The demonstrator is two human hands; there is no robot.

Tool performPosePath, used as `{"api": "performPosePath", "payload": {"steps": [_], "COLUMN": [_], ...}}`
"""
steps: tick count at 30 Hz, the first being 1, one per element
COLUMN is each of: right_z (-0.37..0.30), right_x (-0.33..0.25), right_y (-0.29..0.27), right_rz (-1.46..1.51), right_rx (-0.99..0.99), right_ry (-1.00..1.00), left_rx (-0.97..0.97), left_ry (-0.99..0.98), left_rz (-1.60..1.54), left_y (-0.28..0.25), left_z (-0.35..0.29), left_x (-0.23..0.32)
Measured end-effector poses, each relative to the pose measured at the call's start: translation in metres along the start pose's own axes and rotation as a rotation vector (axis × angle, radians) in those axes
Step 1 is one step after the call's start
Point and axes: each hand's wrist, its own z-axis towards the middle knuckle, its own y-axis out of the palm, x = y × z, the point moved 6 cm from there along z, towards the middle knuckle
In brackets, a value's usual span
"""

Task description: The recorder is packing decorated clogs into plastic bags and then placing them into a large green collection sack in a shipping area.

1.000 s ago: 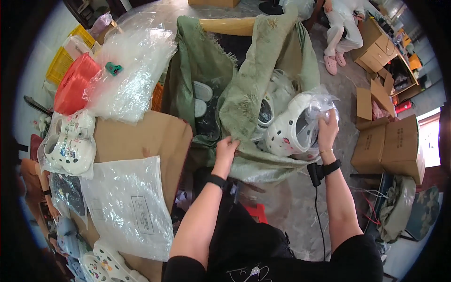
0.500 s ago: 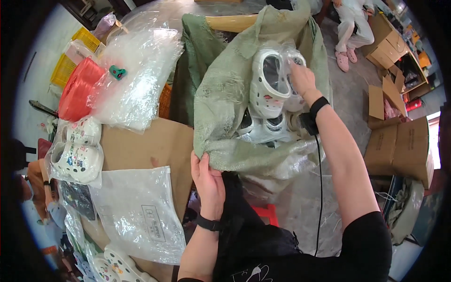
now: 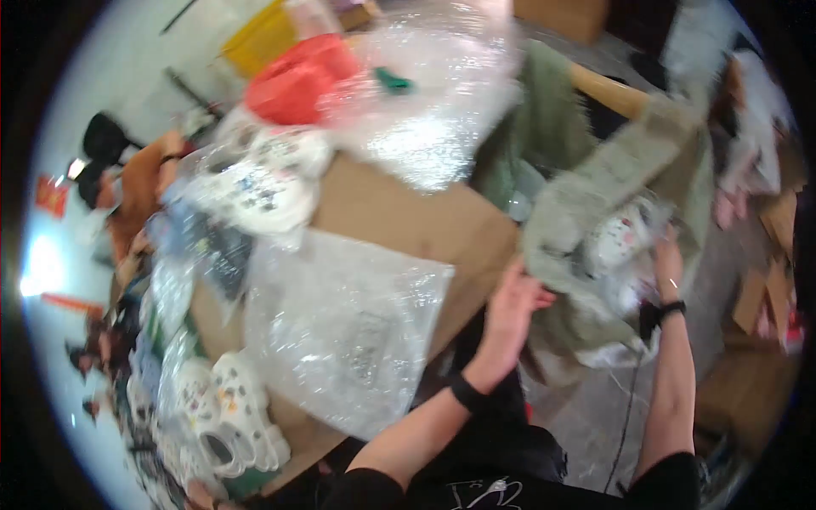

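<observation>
At the near left rim of a green woven sack, my left hand has its fingers apart and holds nothing I can see. My right hand reaches into the right side of the sack, against clear-bagged white clogs with small coloured charms. Blur and plastic hide its fingertips, so its grip cannot be made out. To the left, a flat clear plastic bag lies on the cardboard-covered table.
A pile of clear bags and a red twine roll lie at the back. Bagged white clogs sit on the left, loose white clogs at the near left. Another person is at far left; cardboard boxes stand right.
The view has swung left, so everything sits farther right and is blurred. My left hand has come off the sack's edge, fingers spreading. The bagged clogs under my right hand sit lower in the sack.
</observation>
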Motion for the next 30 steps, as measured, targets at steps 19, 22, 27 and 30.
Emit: {"api": "performPosePath", "payload": {"steps": [19,22,27,30], "right_z": [-0.222,-0.245,-0.271,-0.271], "right_x": [-0.329,-0.375,-0.433,-0.459], "right_y": [-0.108,-0.111,-0.108,-0.092], "right_rz": [0.512,0.510,0.434,0.372], "right_rx": [-0.061,-0.080,-0.154,-0.157], "right_ry": [-0.713,-0.836,-1.028,-1.091], "left_rx": [0.690,0.713,0.722,0.791], "left_ry": [0.440,0.508,0.522,0.573], "left_rz": [1.100,1.170,1.096,1.015], "left_y": [-0.268,-0.262,-0.265,-0.280], "left_z": [-0.203,-0.213,-0.251,-0.251], "left_x": [0.174,0.171,0.168,0.186]}}
